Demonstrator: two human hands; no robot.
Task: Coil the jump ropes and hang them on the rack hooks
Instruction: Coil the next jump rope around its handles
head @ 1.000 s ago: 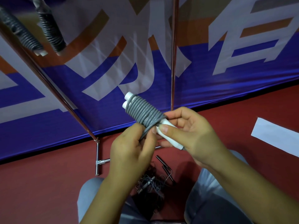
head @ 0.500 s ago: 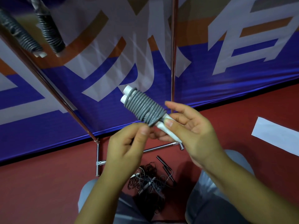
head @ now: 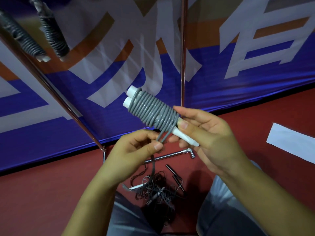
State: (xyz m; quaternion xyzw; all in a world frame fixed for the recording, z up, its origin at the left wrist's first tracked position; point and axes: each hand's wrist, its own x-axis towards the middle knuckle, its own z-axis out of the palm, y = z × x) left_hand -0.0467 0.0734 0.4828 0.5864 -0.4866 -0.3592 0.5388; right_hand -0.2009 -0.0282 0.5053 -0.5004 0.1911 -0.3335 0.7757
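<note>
A grey jump rope (head: 151, 110) is coiled tightly round its two white handles, tilted up to the left at mid frame. My right hand (head: 204, 133) grips the lower handle ends, thumb on the last coils. My left hand (head: 136, 150) pinches the loose rope end just below the coil; a short tail hangs down from it. Two coiled ropes (head: 54, 38) hang at the top left beside the slanted copper rack pole (head: 56, 96). Their hooks are out of view.
A tangle of dark ropes with handles (head: 158, 189) lies on the red floor between my knees. The rack's metal foot bar (head: 170, 155) runs behind it. A vertical rack pole (head: 183, 53) stands before the blue banner. A white strip (head: 293, 144) lies at right.
The coil has tipped slightly upward. My left hand has dropped a little, and a loop of the rope end now shows between its fingers and the coil.
</note>
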